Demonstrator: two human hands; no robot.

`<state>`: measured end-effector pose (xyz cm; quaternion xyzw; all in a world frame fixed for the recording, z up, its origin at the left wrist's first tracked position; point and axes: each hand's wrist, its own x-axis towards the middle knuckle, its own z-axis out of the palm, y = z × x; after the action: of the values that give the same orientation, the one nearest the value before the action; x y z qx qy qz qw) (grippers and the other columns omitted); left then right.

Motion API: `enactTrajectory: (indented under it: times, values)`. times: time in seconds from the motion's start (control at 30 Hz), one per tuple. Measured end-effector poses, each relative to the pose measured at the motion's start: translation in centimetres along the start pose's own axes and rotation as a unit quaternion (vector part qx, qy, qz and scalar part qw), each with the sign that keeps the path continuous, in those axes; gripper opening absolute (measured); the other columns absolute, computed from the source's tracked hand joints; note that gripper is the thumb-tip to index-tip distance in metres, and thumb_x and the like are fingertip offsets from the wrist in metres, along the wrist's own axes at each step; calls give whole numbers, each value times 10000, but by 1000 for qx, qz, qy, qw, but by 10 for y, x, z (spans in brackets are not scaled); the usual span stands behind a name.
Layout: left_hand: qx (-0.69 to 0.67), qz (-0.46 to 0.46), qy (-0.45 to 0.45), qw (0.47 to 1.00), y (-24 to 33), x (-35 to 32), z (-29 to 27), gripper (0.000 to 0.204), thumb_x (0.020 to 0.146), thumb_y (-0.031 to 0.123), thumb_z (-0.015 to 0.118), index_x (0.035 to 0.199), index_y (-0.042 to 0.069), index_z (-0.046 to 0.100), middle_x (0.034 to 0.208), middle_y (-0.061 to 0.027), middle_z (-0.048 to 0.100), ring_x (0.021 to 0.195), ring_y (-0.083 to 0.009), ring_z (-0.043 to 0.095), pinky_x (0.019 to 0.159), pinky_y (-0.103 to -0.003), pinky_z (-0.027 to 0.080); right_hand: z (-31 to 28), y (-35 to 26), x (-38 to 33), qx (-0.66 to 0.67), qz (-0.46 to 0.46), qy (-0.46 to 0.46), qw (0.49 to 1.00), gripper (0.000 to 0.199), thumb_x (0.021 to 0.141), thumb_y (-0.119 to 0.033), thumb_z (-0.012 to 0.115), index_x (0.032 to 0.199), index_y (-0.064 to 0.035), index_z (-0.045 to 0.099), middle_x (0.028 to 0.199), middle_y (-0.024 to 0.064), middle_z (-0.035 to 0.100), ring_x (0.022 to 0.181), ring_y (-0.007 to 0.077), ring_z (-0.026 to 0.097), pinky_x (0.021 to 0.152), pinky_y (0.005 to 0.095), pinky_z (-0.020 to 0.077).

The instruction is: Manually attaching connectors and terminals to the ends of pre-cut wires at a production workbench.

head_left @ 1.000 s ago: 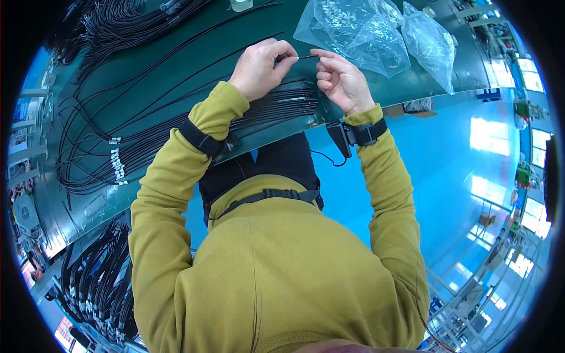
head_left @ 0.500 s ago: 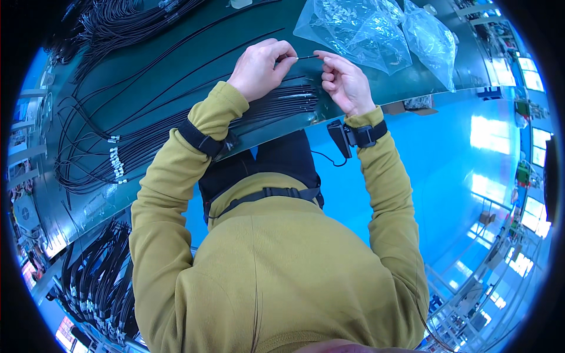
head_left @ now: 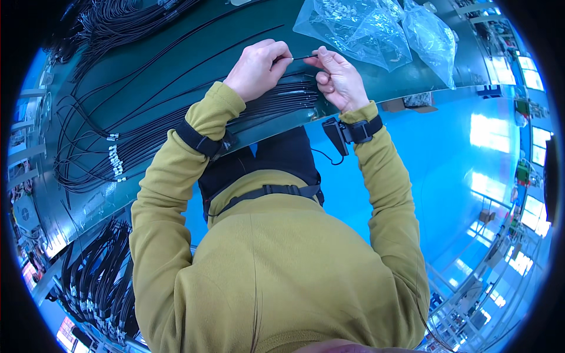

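A thin black cable stretches between my two hands above the far part of the table. My left hand is closed, pinching the cable between thumb and fingertips; a small light spot shows on it beside the pinch. The thumb and index finger of my right hand close on the cable's right end, the other fingers curled. Whether a small part sits in that pinch is hidden. Below both hands lies a row of black cables, laid side by side, with white connectors on the looped left part.
Two clear plastic bags of small pale pieces lie on the green table beyond my right hand. A thick coil of black cables is at the far left. More cables hang at the lower left.
My right thumb has come up against the index finger at the cable's end, and the hand has shifted slightly left. My left hand has moved a little left, still pinching the cable.
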<state>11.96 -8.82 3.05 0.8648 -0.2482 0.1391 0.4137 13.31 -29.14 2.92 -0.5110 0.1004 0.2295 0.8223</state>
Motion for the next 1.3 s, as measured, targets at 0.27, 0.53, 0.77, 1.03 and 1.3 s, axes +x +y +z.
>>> enactTrajectory:
  times: [0.27, 0.53, 0.77, 1.03, 1.3]
  values:
    - [5, -1, -19, 1000, 0, -6, -8, 48, 845, 69, 617, 860, 23, 612, 760, -129, 578, 702, -308, 594, 635, -374, 487, -5, 1, 4, -9, 36, -41, 998, 280, 876, -287, 700, 924, -35, 586, 750, 40, 601, 509, 27, 429, 404, 145, 313]
    - [1, 33, -5, 999, 0, -10, -9, 56, 840, 50, 634, 881, 13, 623, 771, -114, 573, 696, -267, 588, 623, -331, 481, -6, -7, 10, -49, 64, -52, 995, 290, 877, -285, 697, 909, -17, 590, 718, 24, 578, 511, 22, 434, 399, 145, 317]
    - [-1, 16, -2, 1000, -1, -10, -10, 57, 841, 56, 635, 878, 13, 623, 773, -114, 575, 699, -265, 590, 624, -333, 482, -8, -6, 10, -34, 70, -48, 996, 290, 887, -285, 685, 923, -12, 595, 714, 22, 576, 513, 24, 440, 403, 142, 326]
    - [-7, 24, -15, 1000, -1, -12, -9, 30, 845, 50, 609, 869, 32, 613, 779, -122, 584, 717, -308, 597, 650, -373, 498, -8, -11, 8, -121, 61, -57, 989, 272, 889, -279, 688, 901, -17, 613, 690, 9, 583, 512, 16, 453, 410, 143, 339]
    - [-18, 22, -12, 1000, -1, -14, -7, 27, 839, 37, 612, 866, 32, 608, 778, -120, 580, 708, -303, 593, 645, -374, 496, 2, -27, 5, -424, 7, -74, 902, 259, 912, -287, 658, 854, -35, 634, 616, -24, 560, 457, 7, 426, 395, 158, 286]
